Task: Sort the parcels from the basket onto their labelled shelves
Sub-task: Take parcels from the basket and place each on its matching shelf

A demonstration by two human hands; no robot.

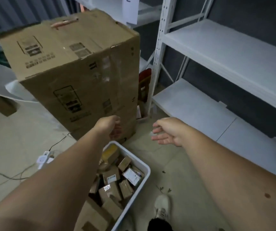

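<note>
A white basket (143,165) stands on the floor below me, filled with several small brown cardboard parcels (112,178), some with white labels. My left hand (111,126) reaches out above the basket's far end, fingers loosely curled, holding nothing. My right hand (166,133) is stretched out to the right of it, palm turned inward, fingers relaxed and empty. White metal shelves (217,45) run along the right, their boards bare. A white paper label (130,9) hangs at the top of the shelf post.
A tall worn cardboard box (77,72) stands just beyond my hands. Cables and a white power strip (44,159) lie on the floor at left. My white shoe (162,207) is beside the basket. A red item (144,77) sits behind the box.
</note>
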